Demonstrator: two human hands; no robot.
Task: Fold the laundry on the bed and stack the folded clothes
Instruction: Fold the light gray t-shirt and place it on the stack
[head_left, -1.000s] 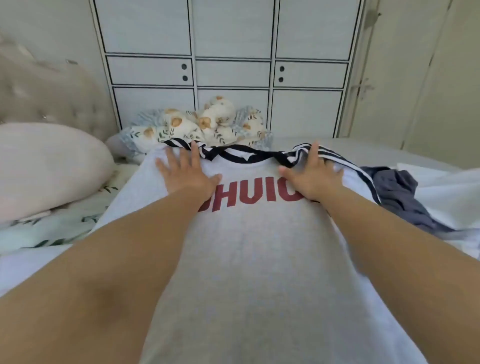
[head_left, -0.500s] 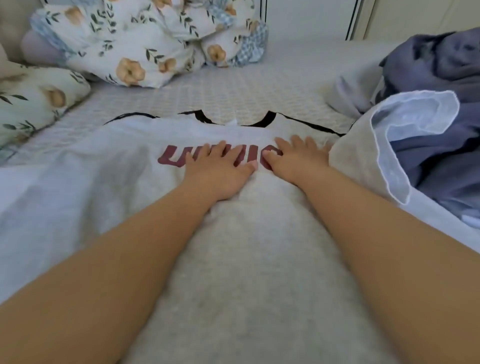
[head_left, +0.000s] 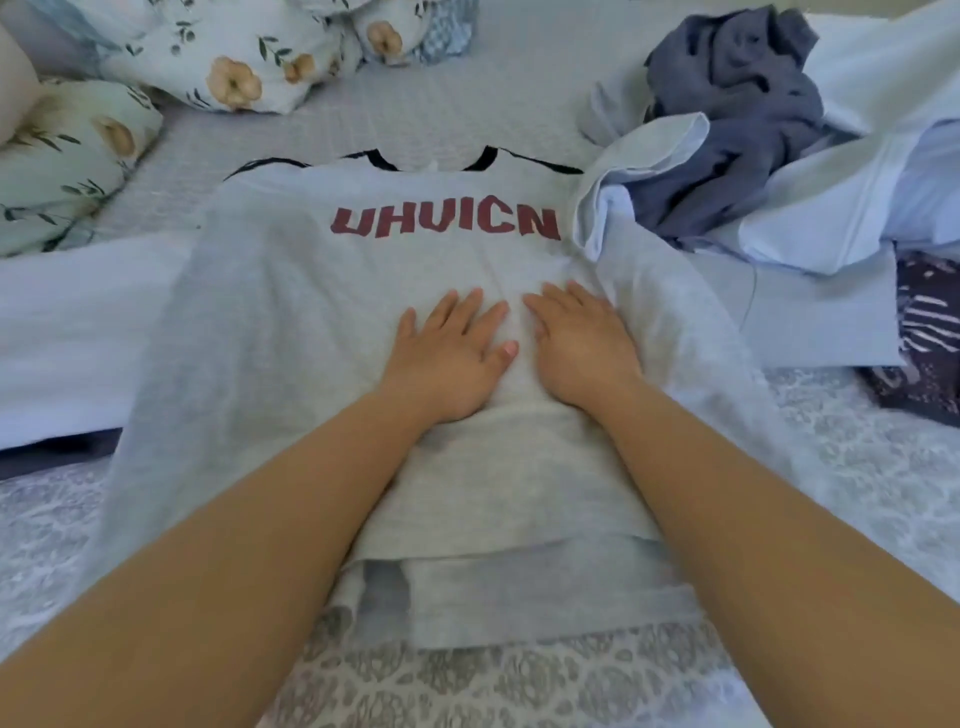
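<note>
Pressing flat — left hand (head_left: 451, 358), right hand (head_left: 583, 349) — grey shirt (head_left: 311, 332)

Soft matt cloth on every surface

The grey T-shirt (head_left: 291, 332) is matt knit cloth with flat red printed letters (head_left: 445, 223); the blue garment (head_left: 737, 104) is thin creased cloth, the bed cover (head_left: 857, 467) looks quilted and patterned, and the floral pillows (head_left: 228, 67) are smooth cotton-like fabric.

Open quilted grey bedspread (head_left: 426, 119) lies beyond the collar of the flat grey T-shirt with red lettering (head_left: 311, 322). A heap of crumpled blue and white clothes (head_left: 753, 140) crowds its right shoulder (overlapping it), and floral pillows (head_left: 218, 62) line the far-left.
</note>
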